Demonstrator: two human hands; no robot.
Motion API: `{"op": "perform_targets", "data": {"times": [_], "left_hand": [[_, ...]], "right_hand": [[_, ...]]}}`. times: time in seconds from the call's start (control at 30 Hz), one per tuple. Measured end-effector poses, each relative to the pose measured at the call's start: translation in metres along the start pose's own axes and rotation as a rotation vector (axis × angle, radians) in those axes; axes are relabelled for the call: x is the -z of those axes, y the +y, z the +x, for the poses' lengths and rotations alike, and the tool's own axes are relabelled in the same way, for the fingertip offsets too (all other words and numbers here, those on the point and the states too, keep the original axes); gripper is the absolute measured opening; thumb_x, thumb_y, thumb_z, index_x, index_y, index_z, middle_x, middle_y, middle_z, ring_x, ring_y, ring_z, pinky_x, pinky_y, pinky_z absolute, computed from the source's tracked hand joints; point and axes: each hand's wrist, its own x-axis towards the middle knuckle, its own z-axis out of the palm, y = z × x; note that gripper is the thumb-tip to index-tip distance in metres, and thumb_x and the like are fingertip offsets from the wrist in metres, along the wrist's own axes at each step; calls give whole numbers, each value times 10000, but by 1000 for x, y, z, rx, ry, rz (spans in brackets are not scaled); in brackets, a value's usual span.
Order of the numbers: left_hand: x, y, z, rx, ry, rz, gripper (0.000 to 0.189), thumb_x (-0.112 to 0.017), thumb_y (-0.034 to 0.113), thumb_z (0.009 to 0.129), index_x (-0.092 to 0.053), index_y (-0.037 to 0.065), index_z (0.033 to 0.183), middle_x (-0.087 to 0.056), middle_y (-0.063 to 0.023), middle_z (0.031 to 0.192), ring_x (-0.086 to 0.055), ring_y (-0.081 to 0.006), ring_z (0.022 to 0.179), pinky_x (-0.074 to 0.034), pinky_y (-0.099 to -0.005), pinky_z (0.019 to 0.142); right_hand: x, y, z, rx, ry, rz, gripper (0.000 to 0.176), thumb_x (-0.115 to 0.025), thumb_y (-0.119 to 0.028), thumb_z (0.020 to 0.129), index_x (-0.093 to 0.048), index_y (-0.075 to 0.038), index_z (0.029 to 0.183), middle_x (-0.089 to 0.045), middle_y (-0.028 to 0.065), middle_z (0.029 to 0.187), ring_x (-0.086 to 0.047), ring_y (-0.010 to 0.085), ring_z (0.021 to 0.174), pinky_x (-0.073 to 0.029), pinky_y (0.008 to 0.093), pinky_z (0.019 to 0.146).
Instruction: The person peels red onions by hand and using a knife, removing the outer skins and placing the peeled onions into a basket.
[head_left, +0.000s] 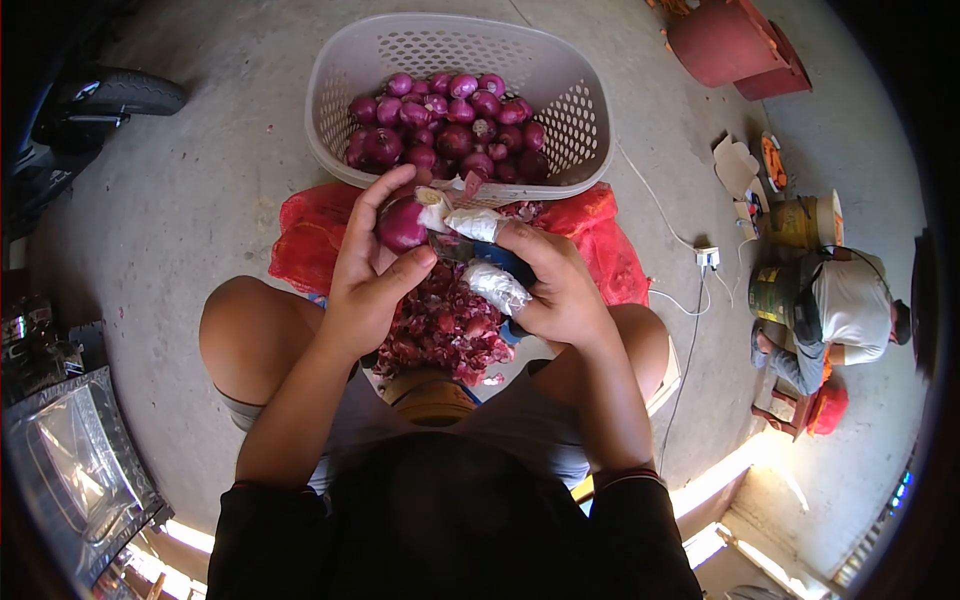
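My left hand [365,280] cups a red onion [402,224], with the fingers over its far side and the thumb along the near side. A pale, cut-looking end of the onion faces right. Close against that end is my right hand [555,280], its thumb and index finger wrapped in silvery covering and curled inward. Dark blue shows between those fingers, but I cannot tell what they grip. Below both hands lies a heap of red onion skins [440,325] between my knees. Red mesh sacking [610,245] spreads out on both sides of it.
A grey plastic basket [330,140] of red onions [455,140] stands just ahead. At right, a white cable leads to a power strip [707,257]. Farther right, a person [850,305] bends near buckets [795,222]. A tyre [130,90] is at upper left.
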Motion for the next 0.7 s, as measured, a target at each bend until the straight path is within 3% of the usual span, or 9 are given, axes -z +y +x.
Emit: {"op": "perform_targets", "data": {"times": [0.33,0.53,0.7], "left_hand": [[-3,6,1,-18,-34,-170,702,-544,-80,733,-276,-2,1377,-374,-135,1375,-421,-252,1248,-324,-376,1051],[0,8,2,-23,-67,-91,715,-540,-69,694,-302,-10,1365,-378,-152,1370,-419,-257,1253,-322,-382,1056],[-2,7,0,-9,-90,-89,716,-561,-47,699,-306,-6,1367,-363,-162,1389,-418,-249,1255,-321,-370,1056]], "right_hand": [[1,-2,-7,-224,14,118,617,-678,-7,625,-480,-37,1208,-642,175,923,-649,348,832,-497,370,726],[1,1,-7,-210,9,181,620,-660,10,623,-489,-37,1217,-645,167,927,-652,338,831,-499,361,726],[2,-2,0,-80,-12,177,591,-631,42,620,-516,-38,1195,-641,176,987,-645,342,885,-501,377,776]]}}
